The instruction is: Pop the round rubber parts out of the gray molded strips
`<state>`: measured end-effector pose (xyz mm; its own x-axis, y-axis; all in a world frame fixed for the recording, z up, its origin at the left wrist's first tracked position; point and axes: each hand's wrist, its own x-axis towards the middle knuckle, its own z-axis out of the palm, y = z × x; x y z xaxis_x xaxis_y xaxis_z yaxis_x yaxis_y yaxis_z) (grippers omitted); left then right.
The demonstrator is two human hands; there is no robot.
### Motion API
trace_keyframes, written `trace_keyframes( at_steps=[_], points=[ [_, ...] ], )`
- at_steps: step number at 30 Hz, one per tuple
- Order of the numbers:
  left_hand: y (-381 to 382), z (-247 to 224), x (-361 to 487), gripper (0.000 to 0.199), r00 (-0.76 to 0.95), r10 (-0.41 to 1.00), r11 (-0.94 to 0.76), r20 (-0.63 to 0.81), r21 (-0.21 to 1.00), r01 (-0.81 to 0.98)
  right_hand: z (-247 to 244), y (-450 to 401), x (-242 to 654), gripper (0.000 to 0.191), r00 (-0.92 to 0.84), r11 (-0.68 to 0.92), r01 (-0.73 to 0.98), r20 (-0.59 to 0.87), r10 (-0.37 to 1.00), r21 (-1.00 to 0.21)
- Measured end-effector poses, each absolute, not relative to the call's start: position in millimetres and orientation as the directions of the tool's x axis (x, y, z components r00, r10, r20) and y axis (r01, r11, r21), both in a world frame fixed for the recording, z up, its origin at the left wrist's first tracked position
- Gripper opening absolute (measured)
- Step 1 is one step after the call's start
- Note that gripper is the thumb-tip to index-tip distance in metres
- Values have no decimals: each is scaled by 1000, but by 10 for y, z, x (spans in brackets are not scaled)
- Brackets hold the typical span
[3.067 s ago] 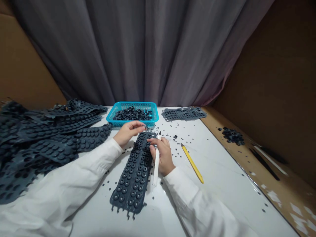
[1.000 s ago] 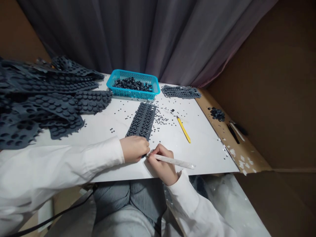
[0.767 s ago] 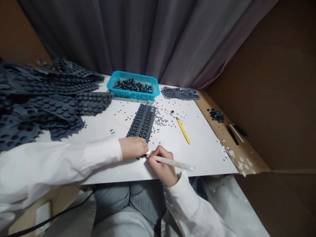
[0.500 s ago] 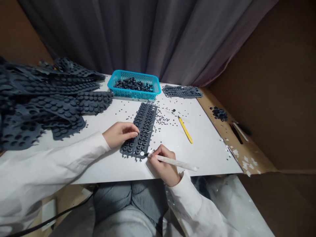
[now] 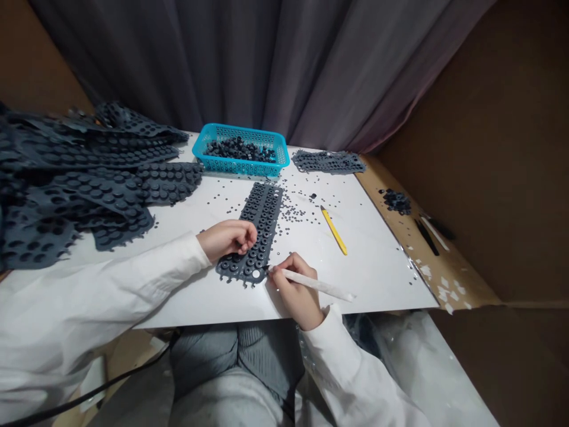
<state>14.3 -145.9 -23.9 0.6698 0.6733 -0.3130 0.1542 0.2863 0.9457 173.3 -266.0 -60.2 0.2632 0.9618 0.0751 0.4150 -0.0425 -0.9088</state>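
A dark grey rubber sheet (image 5: 263, 207) with rows of round ring-shaped studs lies lengthwise on the white table (image 5: 368, 261). Over its left side is my left hand (image 5: 227, 238), fingers curled in; whatever they may pinch is hidden. My right hand (image 5: 299, 292) grips a slim, pen-like tool (image 5: 322, 286) with a white wrapped handle. Its dark tip is close to the sheet's near right corner, beside a round hole there. Tiny dark discs (image 5: 291, 212) are scattered right of the sheet.
A turquoise basket (image 5: 284, 155) at the back holds many small black pieces. More studded rubber sheets (image 5: 98, 184) are heaped on the left, with another sheet (image 5: 329, 161) at back right. A yellow cutter (image 5: 334, 231) lies on the table. Dark bits (image 5: 397, 201) sit on brown board.
My left hand has shifted slightly right, its fingers curling in from their more extended pose. The tool's tip has moved slightly, staying near the same corner of the sheet.
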Motion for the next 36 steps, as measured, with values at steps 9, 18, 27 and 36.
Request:
trace_keyframes(
  at_steps=[9, 18, 27, 36],
  points=[
    [-1471, -192, 357, 14, 980, 174, -911, -97, 362, 197, -550, -2649, 1724, 15, 251, 17, 446, 143, 957, -895],
    [-1462, -232, 342, 12, 978, 204, -898, -43, 389, 204, -578, -2656, 1714, 17, 256, 26, 456, 159, 953, -890],
    [-1353, -277, -4, 24, 621, 763, -48, -178, 943, 329, -566, -2637, 1745, 13, 335, -32, 299, 73, 939, -954],
    [-1330, -218, 251, 8, 701, 658, 109, -276, 955, 274, -583, -2531, 1749, 15, 323, -55, 347, 64, 944, -936]
  ],
)
